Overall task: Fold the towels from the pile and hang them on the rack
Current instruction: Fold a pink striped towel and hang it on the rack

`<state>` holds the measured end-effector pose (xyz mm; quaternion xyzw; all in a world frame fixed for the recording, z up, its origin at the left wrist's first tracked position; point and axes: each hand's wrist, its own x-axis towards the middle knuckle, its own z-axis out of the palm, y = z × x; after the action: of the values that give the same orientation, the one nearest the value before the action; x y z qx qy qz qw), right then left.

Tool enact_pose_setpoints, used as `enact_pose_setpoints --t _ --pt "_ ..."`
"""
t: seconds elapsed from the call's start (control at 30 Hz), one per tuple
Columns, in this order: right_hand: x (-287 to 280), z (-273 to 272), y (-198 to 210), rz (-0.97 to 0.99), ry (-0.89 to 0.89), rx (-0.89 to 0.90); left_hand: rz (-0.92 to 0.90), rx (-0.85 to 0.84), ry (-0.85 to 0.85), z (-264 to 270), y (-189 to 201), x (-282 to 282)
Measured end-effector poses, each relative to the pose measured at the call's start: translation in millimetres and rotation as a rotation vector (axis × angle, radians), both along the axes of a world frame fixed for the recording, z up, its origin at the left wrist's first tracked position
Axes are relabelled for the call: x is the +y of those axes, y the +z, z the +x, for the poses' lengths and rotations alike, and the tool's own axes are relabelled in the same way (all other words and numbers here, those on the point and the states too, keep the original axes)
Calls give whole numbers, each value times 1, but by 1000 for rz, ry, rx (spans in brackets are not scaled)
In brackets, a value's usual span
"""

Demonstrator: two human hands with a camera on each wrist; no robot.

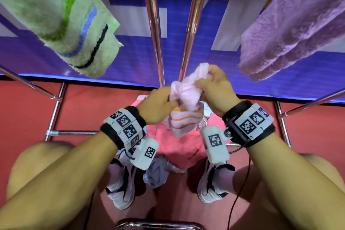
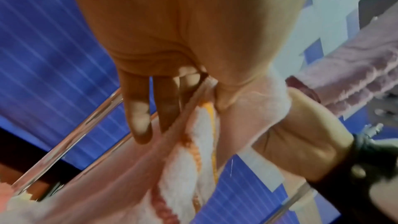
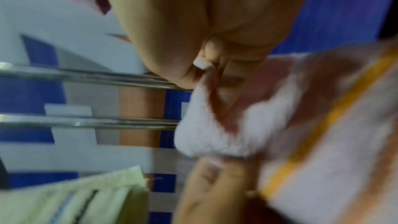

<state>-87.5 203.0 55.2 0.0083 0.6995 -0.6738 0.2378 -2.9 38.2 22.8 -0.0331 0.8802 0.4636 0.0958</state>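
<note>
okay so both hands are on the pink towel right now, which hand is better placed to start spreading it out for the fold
Probably the right hand. It pinches the top of the bunched pink towel and can draw an edge out, while the left hand grips the middle and can anchor it.

Blurred view: your right hand point(image 3: 215, 23) pinches the pink towel point(image 3: 269, 117), which spreads toward 4 o'clock with an orange stripe. Your left hand point(image 3: 206, 190) grips it at 6 o'clock. Two rack bars point(image 3: 86, 123) run toward 9 o'clock; green towel point(image 3: 75, 198) at 8 o'clock.
</note>
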Motion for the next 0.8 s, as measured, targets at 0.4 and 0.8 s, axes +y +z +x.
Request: enact_pose_setpoints --t 0.4,0.8 --pt "10 18 5 447 398 613 21 87 -27 -8 9 1" --pt "6 19 -13 480 443 778 51 121 60 -6 17 -10"
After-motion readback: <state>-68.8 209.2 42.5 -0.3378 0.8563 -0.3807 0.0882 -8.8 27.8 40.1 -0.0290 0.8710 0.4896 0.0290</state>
